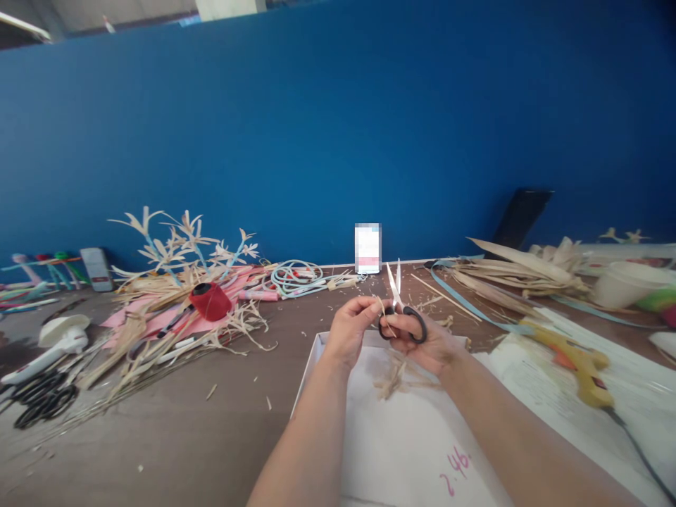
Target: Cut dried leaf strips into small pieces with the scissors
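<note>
My right hand (422, 341) has its fingers through the black handles of a pair of scissors (395, 283). The blades point up and away from me, parted. Close beside it, my left hand (351, 327) pinches a thin, pale strip (386, 314) that looks like dried husk. The strip also runs against the fingers of my right hand. Below both hands is a white box lid or tray (391, 451) with pink writing on it. Some husk scraps (391, 379) lie on its white surface.
To the left stand husk flowers (184, 236) by a red spool (211, 301), with black scissors (45, 398) nearer me. A yellow glue gun (578, 370) lies on papers at right, near husk leaves (528, 271) and a white cup (626, 285). A phone (368, 250) leans against the blue partition (338, 141).
</note>
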Available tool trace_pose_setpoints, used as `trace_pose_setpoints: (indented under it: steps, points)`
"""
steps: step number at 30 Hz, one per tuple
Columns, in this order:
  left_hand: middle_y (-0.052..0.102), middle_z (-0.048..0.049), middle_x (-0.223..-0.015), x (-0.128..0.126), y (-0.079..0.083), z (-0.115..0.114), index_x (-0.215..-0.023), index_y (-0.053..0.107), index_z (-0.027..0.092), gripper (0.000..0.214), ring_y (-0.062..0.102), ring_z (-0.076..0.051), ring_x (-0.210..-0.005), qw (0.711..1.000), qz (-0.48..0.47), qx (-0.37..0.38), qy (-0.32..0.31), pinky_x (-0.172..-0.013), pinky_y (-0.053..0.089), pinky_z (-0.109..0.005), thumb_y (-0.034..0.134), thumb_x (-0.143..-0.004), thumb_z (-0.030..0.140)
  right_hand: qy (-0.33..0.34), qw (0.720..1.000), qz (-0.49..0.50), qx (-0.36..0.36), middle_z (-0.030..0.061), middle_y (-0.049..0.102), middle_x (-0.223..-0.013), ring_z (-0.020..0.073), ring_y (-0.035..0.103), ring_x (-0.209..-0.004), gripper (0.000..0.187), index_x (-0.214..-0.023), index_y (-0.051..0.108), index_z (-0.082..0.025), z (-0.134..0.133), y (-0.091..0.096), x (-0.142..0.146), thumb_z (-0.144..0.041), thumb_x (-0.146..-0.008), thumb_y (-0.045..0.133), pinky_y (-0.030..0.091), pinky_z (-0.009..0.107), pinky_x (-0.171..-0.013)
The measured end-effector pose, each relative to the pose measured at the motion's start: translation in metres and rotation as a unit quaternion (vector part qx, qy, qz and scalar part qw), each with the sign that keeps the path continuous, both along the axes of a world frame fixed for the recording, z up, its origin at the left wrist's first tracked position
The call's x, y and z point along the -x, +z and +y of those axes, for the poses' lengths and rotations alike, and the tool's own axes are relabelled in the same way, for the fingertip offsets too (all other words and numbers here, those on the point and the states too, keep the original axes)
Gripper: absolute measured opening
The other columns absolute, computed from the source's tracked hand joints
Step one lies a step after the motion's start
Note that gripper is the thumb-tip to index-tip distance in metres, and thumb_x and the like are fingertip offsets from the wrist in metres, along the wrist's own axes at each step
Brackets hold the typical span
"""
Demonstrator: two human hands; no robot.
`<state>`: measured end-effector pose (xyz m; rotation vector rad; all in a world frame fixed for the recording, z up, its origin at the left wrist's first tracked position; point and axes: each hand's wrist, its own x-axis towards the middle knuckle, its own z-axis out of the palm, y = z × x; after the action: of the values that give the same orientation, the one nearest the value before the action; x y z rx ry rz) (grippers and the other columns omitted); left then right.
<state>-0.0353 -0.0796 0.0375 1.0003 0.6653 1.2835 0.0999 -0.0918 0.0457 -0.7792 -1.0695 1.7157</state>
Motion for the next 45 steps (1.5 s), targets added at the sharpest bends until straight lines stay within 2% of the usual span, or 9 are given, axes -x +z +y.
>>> trace_pose_setpoints:
  steps: [4, 7, 11, 14, 19, 24, 34, 45]
  points:
    - [0.065, -0.0040, -0.079, 0.000, -0.005, 0.003, -0.082, 0.062, 0.015, 0.029, 0.054, -0.010, -0.064, 0.998, 0.043, 0.002, 0.049, -0.063, 0.040, -0.024, 0.065, -0.067, 0.039, -0.069, 0.996, -0.042, -0.041, -0.0027, 0.051, -0.063, 0.0085, 0.042, -0.052, 0.028, -0.092, 0.057, -0.020, 0.002, -0.001, 0.001, -0.029, -0.067, 0.067, 0.020, 0.020, -0.041]
    - [0.063, -0.0034, -0.078, -0.001, -0.008, 0.005, -0.084, 0.063, 0.015, 0.030, 0.054, -0.010, -0.067, 0.995, 0.078, 0.003, 0.065, -0.062, 0.040, -0.022, 0.067, -0.065, 0.038, -0.131, 0.986, -0.082, -0.071, -0.0038, 0.052, -0.064, 0.0092, 0.045, -0.055, 0.033, -0.096, 0.057, -0.022, 0.005, -0.003, 0.003, -0.031, -0.066, 0.068, 0.028, 0.020, -0.045]
    - [0.062, -0.0034, -0.074, -0.001, -0.010, 0.006, -0.079, 0.063, 0.014, 0.027, 0.052, -0.009, -0.063, 0.992, 0.087, -0.002, 0.092, -0.059, 0.039, -0.021, 0.067, -0.064, 0.036, -0.154, 0.974, -0.139, -0.096, -0.0017, 0.058, -0.070, 0.0121, 0.052, -0.062, 0.036, -0.094, 0.057, -0.021, 0.006, -0.007, 0.005, -0.030, -0.062, 0.072, 0.038, 0.024, -0.056]
    - [0.061, -0.0028, -0.070, 0.000, -0.011, 0.008, -0.078, 0.064, 0.013, 0.028, 0.050, -0.008, -0.057, 0.989, 0.087, 0.018, 0.117, -0.056, 0.039, -0.021, 0.067, -0.063, 0.036, -0.138, 0.967, -0.191, -0.099, -0.0002, 0.062, -0.070, 0.0140, 0.054, -0.064, 0.038, -0.094, 0.058, -0.021, 0.004, -0.007, 0.007, -0.033, -0.061, 0.072, 0.041, 0.026, -0.059]
    - [0.057, -0.0007, -0.062, 0.004, -0.006, 0.009, -0.074, 0.064, 0.013, 0.028, 0.047, -0.008, -0.051, 0.986, 0.075, 0.046, 0.144, -0.051, 0.038, -0.021, 0.068, -0.061, 0.037, -0.051, 0.953, -0.285, -0.092, -0.0005, 0.061, -0.059, 0.0136, 0.052, -0.053, 0.037, -0.094, 0.064, -0.019, 0.000, -0.002, 0.006, -0.039, -0.063, 0.069, 0.040, 0.025, -0.052]
    - [0.054, 0.0016, -0.057, 0.006, -0.002, 0.008, -0.070, 0.062, 0.013, 0.024, 0.044, -0.006, -0.049, 0.982, 0.086, 0.048, 0.162, -0.049, 0.035, -0.019, 0.067, -0.061, 0.035, -0.034, 0.935, -0.341, -0.096, -0.0006, 0.061, -0.056, 0.0126, 0.050, -0.048, 0.037, -0.095, 0.066, -0.019, 0.002, -0.003, -0.001, -0.039, -0.065, 0.068, 0.038, 0.023, -0.047]
    - [0.053, 0.0020, -0.056, 0.007, -0.006, 0.010, -0.070, 0.060, 0.014, 0.024, 0.043, -0.006, -0.049, 0.981, 0.104, 0.048, 0.156, -0.049, 0.034, -0.020, 0.066, -0.062, 0.035, 0.002, 0.929, -0.350, -0.118, -0.0015, 0.060, -0.053, 0.0119, 0.048, -0.044, 0.034, -0.096, 0.067, -0.020, 0.004, -0.007, -0.005, -0.036, -0.066, 0.067, 0.038, 0.023, -0.045]
    - [0.050, 0.0021, -0.056, 0.006, -0.003, 0.008, -0.070, 0.059, 0.012, 0.020, 0.041, -0.006, -0.049, 0.980, 0.115, 0.049, 0.155, -0.048, 0.033, -0.019, 0.063, -0.064, 0.032, -0.001, 0.926, -0.356, -0.125, -0.0013, 0.060, -0.054, 0.0113, 0.049, -0.044, 0.033, -0.097, 0.066, -0.018, 0.002, -0.007, -0.004, -0.036, -0.069, 0.064, 0.038, 0.022, -0.046]
